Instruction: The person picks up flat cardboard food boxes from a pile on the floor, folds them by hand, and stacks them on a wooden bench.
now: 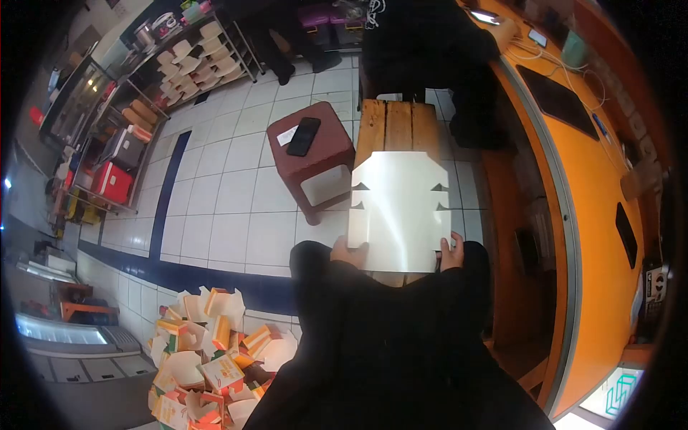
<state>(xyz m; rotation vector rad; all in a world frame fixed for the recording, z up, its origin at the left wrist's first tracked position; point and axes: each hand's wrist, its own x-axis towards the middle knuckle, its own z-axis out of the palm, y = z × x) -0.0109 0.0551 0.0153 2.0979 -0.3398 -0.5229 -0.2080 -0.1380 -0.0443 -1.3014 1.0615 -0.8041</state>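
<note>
A flat, unfolded white cardboard box blank [398, 215] with notched sides lies over the near part of a wooden bench [398, 123]. At its lower left corner, my left hand [349, 254] grips the edge, thumb on top. My right hand [452, 252] holds the lower right edge, with the fingers partly hidden beneath. The blank's glossy inner face is turned up and reflects light. Left of the bench stands a maroon plastic stool [315, 158] with a black phone [304, 137] and a white paper on its seat.
Folded orange-and-white food boxes [208, 365] are heaped on the floor at lower left. An orange counter [573, 215] runs along the right, bearing a dark tablet [557, 102] and cables. A person in black [423, 50] sits ahead; another stands farther back. Stacked cartons [201, 64] fill a rack.
</note>
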